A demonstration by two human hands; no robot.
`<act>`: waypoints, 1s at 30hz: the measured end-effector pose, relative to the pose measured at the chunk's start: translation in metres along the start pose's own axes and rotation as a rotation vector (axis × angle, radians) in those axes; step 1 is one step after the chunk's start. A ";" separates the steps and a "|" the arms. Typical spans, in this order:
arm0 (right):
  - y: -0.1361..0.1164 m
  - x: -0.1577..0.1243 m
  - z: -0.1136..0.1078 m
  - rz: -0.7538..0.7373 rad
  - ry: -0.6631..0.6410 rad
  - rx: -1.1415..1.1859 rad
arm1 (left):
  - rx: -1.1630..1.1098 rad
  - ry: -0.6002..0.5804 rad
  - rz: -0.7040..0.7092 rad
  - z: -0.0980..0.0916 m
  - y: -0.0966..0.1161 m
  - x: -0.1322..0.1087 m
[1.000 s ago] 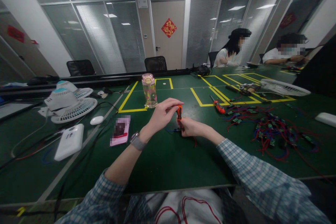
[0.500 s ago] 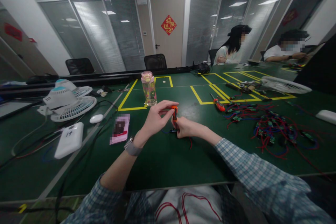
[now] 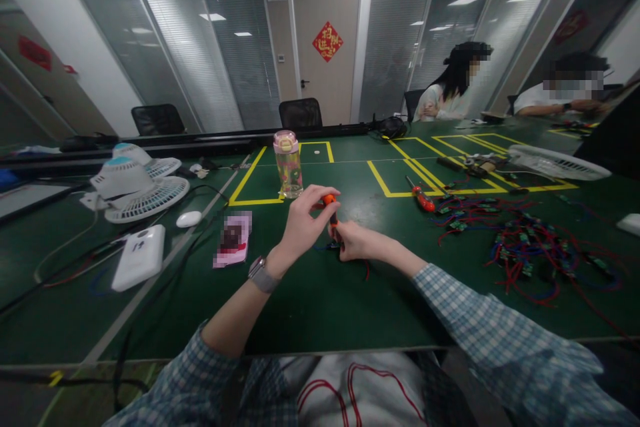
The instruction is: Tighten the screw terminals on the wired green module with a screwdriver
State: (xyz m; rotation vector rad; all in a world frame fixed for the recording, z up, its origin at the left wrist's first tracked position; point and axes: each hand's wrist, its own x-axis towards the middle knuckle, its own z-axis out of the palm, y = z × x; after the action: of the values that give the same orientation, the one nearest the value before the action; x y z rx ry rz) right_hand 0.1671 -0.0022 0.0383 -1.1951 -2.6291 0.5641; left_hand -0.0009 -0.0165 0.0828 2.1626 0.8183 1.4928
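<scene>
My left hand pinches the orange top of an upright orange-and-black screwdriver between thumb and fingers. Lower down, my right hand is closed around the screwdriver's lower end and a small dark part, mostly hidden by the fingers. A red wire trails out below that hand onto the green table. Beyond my left hand stands a pink-lidded clear bottle. To the right lies a second screwdriver with a red handle.
Right of my hands spreads a tangle of wired circuit boards. On the left are a phone, a white mouse, a white box and a white fan. Two people sit at the far right, one a person in light clothing.
The view has shifted slightly, moving the scene a little right and up. My left hand's fingers have shifted on the screwdriver's top; my right hand keeps its hold.
</scene>
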 end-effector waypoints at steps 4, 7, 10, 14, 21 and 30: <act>-0.004 0.000 -0.003 -0.011 -0.018 -0.011 | 0.016 -0.002 -0.009 0.000 -0.001 0.000; -0.006 -0.001 -0.004 -0.014 -0.021 -0.013 | 0.018 0.000 -0.006 0.000 0.000 0.000; -0.006 -0.001 -0.004 -0.011 -0.010 -0.017 | 0.015 0.006 0.000 -0.001 0.000 0.000; -0.005 -0.001 -0.003 -0.011 -0.011 -0.023 | 0.013 0.009 0.017 -0.001 0.000 0.000; -0.008 0.000 -0.005 0.006 -0.021 -0.049 | 0.004 0.010 0.033 -0.003 0.002 0.001; -0.007 0.001 -0.004 -0.021 0.003 -0.066 | 0.046 0.006 0.061 -0.002 0.001 0.000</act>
State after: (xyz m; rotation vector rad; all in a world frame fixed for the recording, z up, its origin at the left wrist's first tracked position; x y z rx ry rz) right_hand 0.1631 -0.0051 0.0448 -1.1840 -2.6742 0.4749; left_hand -0.0025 -0.0174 0.0843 2.2363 0.8024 1.5251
